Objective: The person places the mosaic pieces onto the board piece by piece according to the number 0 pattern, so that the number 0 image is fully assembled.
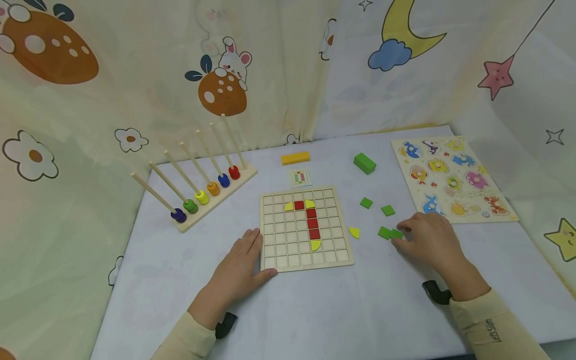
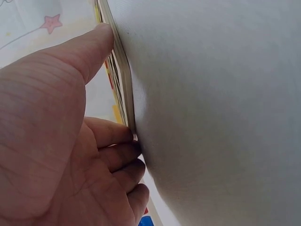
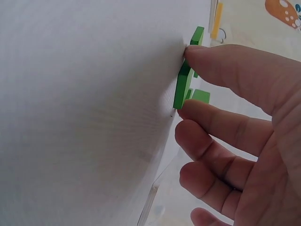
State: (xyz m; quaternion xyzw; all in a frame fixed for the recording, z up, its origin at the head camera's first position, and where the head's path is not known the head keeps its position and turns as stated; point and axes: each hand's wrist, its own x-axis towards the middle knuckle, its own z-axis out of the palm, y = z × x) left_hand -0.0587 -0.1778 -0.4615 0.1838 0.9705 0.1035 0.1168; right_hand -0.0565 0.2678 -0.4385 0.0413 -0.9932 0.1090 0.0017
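My left hand (image 1: 240, 265) rests at the near left corner of a wooden grid board (image 1: 281, 252), fingers along its left side and thumb at its near edge. Red square tiles (image 1: 313, 223) and yellow quarter-round tiles (image 1: 316, 245) lie in some of its cells. On the right, my right hand (image 1: 427, 240) pinches a green square tile (image 3: 182, 87) between thumb and index finger, low over the table. Another green tile (image 1: 384, 232) lies against it. Two more green tiles, one nearer the back (image 1: 366, 202), and a loose yellow quarter-round tile (image 1: 354, 233) lie close by.
A bead rack (image 1: 216, 200) with upright pegs stands at the left. Behind the board lie a small pattern card (image 1: 300, 178) and a yellow bar (image 1: 295, 158). A green block (image 1: 364, 163) sits farther right, near an animal puzzle board (image 1: 443, 192).
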